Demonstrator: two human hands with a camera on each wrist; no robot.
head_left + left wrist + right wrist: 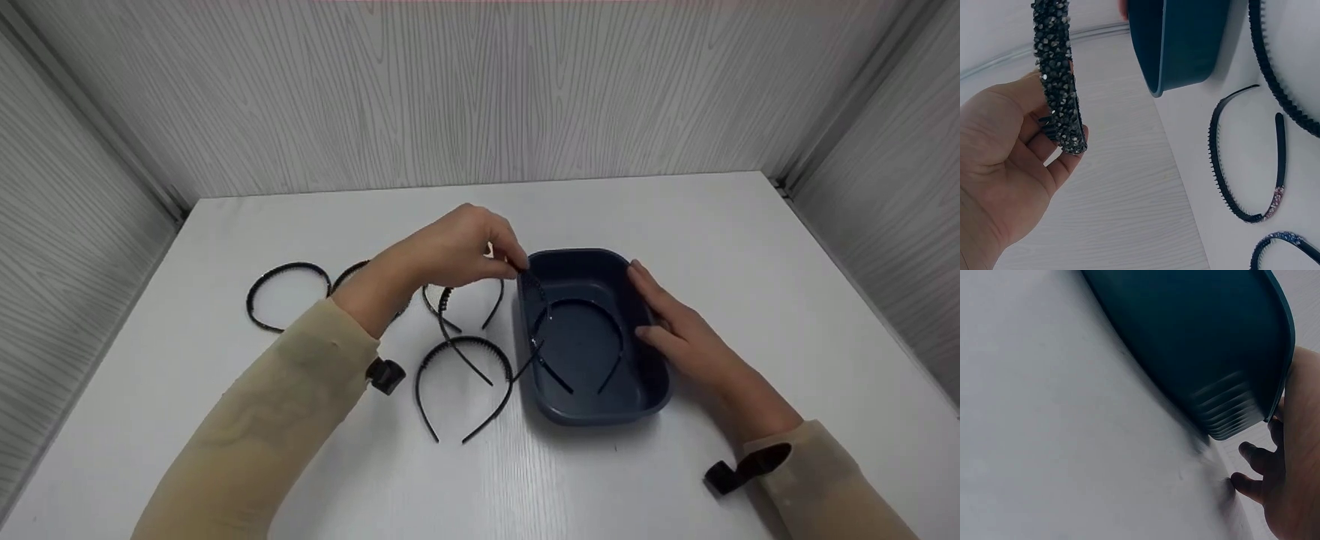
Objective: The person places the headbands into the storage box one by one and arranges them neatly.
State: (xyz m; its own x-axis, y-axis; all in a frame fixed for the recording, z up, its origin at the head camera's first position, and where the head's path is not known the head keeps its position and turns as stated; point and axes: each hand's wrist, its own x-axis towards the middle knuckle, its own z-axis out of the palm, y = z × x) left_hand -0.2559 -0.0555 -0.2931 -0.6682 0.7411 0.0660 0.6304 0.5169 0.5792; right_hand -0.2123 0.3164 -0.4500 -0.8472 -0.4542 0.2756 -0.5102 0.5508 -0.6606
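My left hand (469,244) pinches a black headband (538,286) at its curved top, its ends hanging down by the left rim of a dark blue plastic bin (596,417). Faceted dark stones cover this headband (1057,73) in the left wrist view. Inside the bin lies another black headband (621,330). On the bin's right side, my right hand (686,341) grips the rim, thumb toward the inside. In the right wrist view, several fingers (1258,458) show beyond the bin's outer wall (1196,337).
Left of the bin, a toothed black headband (465,340) lies at the front and another (499,300) behind it. Farther left is one more headband (289,267); its neighbour (351,268) is partly hidden by my left wrist. A patterned white wall (480,90) borders the white table (675,202).
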